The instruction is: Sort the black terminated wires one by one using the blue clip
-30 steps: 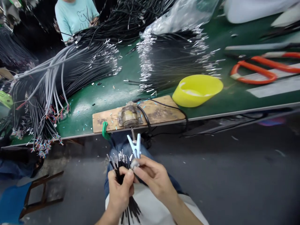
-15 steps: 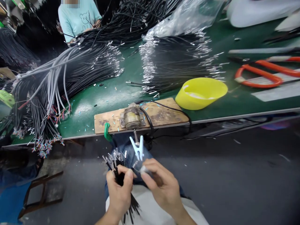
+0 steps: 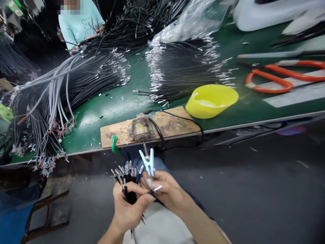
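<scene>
We should keep our left hand (image 3: 129, 207) closed snugly round silver-tipped black cables (image 3: 131, 198), but can't tell what our curled right hand (image 3: 171, 191) grips.

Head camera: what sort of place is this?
Probably a cable workshop: heaps of black cables lie on the green table, a small motor-like device sits on a wooden board at its edge, and the left hand grips a cable bunch.

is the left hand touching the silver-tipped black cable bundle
Touching: the head view shows the left hand curled around the silver-tipped black cable bundle.
</scene>
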`<action>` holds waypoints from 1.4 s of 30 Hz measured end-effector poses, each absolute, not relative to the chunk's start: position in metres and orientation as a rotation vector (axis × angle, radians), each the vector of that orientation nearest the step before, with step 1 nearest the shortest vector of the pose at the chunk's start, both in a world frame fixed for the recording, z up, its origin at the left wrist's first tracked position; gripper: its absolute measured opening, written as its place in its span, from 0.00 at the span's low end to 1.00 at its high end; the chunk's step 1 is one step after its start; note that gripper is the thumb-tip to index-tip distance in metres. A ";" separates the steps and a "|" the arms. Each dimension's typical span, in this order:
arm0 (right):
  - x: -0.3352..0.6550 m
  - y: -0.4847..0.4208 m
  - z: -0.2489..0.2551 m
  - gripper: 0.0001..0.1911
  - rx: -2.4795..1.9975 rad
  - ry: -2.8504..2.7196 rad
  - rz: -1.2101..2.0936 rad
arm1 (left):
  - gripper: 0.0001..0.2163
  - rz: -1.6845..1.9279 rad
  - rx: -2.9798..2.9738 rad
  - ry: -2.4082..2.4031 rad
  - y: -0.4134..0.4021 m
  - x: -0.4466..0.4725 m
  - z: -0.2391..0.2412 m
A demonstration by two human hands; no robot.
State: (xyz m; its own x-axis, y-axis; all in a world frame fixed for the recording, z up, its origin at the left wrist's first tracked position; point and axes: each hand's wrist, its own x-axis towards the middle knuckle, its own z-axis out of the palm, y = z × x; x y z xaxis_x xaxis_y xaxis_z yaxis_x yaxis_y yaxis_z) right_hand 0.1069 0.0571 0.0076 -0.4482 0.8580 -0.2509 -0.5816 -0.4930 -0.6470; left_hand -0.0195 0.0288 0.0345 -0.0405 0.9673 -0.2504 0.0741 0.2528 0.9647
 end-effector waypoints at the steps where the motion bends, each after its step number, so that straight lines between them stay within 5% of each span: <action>1: 0.107 0.062 0.009 0.17 -0.737 -0.599 1.982 | 0.15 1.012 1.070 1.403 0.028 -0.019 0.035; 19: 0.096 0.099 0.034 0.23 -0.772 -0.445 1.815 | 0.11 1.235 1.074 1.365 0.038 -0.006 0.036; 29: 0.098 0.085 -0.001 0.23 -1.009 -0.145 1.742 | 0.06 1.271 1.080 1.317 0.030 -0.011 0.028; 38: 0.114 0.050 -0.024 0.23 -1.173 -0.760 1.476 | 0.11 0.964 1.147 1.609 0.018 -0.019 0.019; 42: 0.117 0.040 -0.012 0.13 -1.124 -1.230 1.139 | 0.10 0.815 1.131 1.601 0.010 -0.015 0.016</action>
State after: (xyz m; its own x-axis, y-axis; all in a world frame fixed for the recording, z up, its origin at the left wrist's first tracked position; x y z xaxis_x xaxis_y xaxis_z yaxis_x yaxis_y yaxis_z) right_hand 0.1170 0.0405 -0.0119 0.0117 0.9951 0.0985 -0.0225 0.0988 -0.9949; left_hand -0.0148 0.0105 0.0159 -0.0913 0.9394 -0.3304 0.2857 0.3425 0.8950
